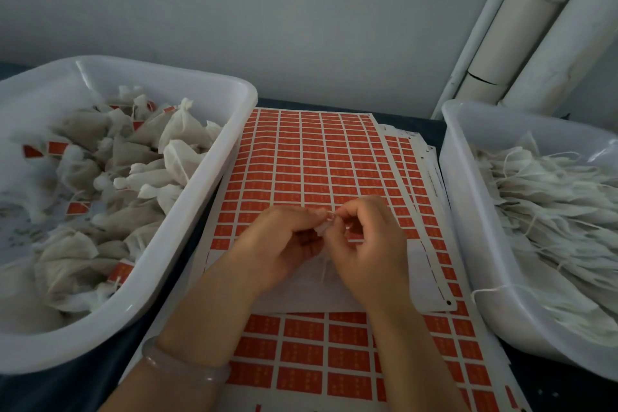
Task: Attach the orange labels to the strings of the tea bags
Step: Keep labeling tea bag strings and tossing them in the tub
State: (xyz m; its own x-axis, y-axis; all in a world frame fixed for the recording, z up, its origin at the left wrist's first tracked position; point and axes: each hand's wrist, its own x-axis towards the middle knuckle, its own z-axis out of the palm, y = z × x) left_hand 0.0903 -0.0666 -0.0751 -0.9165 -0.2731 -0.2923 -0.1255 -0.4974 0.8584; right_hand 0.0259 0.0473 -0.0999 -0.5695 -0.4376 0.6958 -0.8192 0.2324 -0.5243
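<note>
sheet of labels: lies flat in the middle, a grid of small orange rectangles on white backing. The near edge is bare white. More sheets are stacked under it and stick out on the near and right sides.
left hand: over the near part of the sheet, fingers curled, fingertips pinching the orange label.
right hand: just beside the left hand over the sheet, fingers curled, tips pinching the same label from the other side.
orange label: tiny and mostly hidden by fingertips, held just above the sheet where the two hands meet. Only a sliver of orange shows.
string: thin, white, hangs between the palms over the sheet's bare edge. Can't tell whether it touches the label.
tea bag in hand: only a pale scrap shows between the palms, can't tell more.
left bin: white plastic, left of the sheet, holds filled tea bags, several with orange tags.
right bin: white, right of the sheet, holds flat bags with loose white strings and no orange.
bracelet: pale, on the left wrist.
</note>
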